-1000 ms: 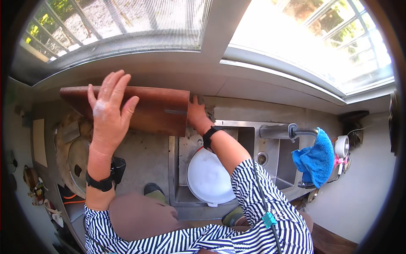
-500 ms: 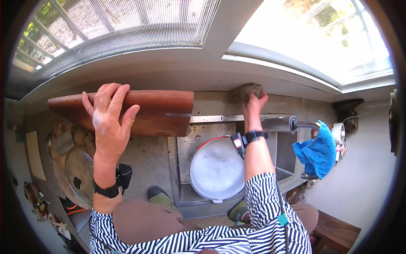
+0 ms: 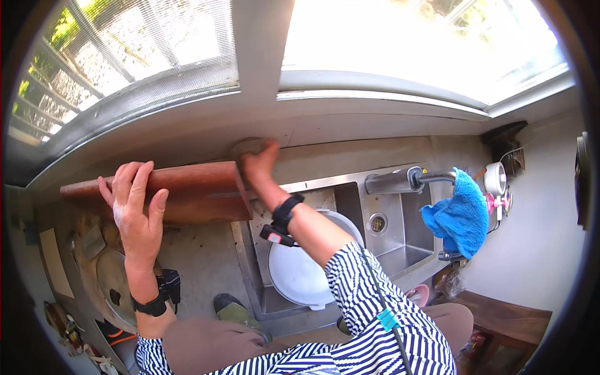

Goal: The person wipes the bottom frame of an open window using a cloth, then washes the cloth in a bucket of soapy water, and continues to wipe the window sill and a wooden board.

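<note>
A reddish-brown wooden board [image 3: 200,199] stands tilted on the counter at the left, close to the back wall. My left hand [image 3: 133,203] grips its top edge, fingers hooked over the far side and thumb on the near face. Beyond the board's right end, my right hand [image 3: 261,164] presses a grey-brown rag [image 3: 245,147] against the area where wall and counter meet. The rag is partly hidden and blurred. Below my right forearm, a round white basin [image 3: 297,278] sits in the left bowl of the steel sink [image 3: 250,269].
A faucet [image 3: 394,181] with a blue towel [image 3: 459,215] draped on its pipe stands right of my right arm. The window sill [image 3: 381,103] runs along the back. A round glass lid [image 3: 115,284] lies at the left. A wooden stool [image 3: 512,319] is at the lower right.
My right hand has slid the rag leftward along the back wall to the board's right end. My left hand keeps its grip on the board. The view has shifted.
</note>
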Tool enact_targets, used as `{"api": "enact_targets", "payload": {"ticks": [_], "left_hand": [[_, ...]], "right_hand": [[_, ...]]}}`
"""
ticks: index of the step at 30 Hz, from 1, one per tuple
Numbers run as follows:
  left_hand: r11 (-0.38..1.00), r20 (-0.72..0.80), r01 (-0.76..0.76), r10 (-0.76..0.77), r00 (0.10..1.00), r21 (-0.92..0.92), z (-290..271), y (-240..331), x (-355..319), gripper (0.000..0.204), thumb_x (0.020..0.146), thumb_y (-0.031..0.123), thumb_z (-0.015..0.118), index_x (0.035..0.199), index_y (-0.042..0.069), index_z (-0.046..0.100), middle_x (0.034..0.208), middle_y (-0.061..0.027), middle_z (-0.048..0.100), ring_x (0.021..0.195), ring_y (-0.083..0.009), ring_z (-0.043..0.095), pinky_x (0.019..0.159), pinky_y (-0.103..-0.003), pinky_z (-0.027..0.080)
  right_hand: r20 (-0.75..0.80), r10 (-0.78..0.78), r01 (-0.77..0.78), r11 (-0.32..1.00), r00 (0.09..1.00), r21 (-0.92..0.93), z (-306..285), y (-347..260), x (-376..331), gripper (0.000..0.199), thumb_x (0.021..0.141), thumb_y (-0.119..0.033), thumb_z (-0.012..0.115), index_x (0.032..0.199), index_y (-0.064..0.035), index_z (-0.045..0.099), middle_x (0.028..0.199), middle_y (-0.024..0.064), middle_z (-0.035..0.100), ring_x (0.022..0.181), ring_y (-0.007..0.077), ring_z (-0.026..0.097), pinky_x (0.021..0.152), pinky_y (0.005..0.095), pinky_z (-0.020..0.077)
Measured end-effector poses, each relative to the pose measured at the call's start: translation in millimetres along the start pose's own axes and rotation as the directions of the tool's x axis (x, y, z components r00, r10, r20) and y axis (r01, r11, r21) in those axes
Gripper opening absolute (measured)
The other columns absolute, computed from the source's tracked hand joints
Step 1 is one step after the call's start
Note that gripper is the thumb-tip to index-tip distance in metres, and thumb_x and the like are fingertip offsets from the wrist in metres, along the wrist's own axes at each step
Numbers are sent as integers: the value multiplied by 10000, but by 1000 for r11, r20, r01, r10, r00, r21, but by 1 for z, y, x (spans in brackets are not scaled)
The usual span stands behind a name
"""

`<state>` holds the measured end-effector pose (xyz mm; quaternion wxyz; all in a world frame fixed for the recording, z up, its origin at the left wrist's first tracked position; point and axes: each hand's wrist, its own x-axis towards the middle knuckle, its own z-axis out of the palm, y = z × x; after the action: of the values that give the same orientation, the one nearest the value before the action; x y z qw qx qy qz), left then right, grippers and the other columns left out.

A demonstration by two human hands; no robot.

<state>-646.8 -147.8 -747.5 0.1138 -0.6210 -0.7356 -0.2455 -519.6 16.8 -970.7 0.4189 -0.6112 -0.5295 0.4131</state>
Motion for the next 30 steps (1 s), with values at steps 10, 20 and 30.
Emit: {"api": "enact_targets", "payload": {"ticks": [10, 20, 30], "left_hand": [[999, 14, 32, -31, 999, -27, -11, -6, -1, 351, 823, 251, 618, 1119, 67, 573, 1101, -78, 525, 1093, -262, 473, 1068, -499, 114], [999, 7, 9, -8, 1000, -51, -1, 0, 3, 349, 810, 233, 626, 1113, 68, 575, 1097, -73, 524, 1091, -266, 473, 1067, -505, 113], [1000, 11, 0, 0, 1000, 7, -3, 1, -2, 359, 830, 250, 610, 1136, 66, 572, 1131, -89, 527, 1117, -270, 470, 1075, -485, 127]], "right_hand": [[115, 298, -296, 682, 948, 669, -153, 12, 23, 421, 712, 18, 443, 1119, -85, 418, 1033, 71, 528, 908, 217, 556, 761, 372, 507], [-408, 295, 0, 810, 864, 586, -184, 1, 128, 713, 709, 122, 490, 1328, -70, 194, 1203, 121, 399, 1008, 229, 460, 875, 341, 430], [297, -82, 22, 979, 951, 202, -48, -19, -6, 639, 614, -5, 614, 1216, 8, 399, 1146, 193, 489, 1118, 314, 452, 970, 353, 356]]}}
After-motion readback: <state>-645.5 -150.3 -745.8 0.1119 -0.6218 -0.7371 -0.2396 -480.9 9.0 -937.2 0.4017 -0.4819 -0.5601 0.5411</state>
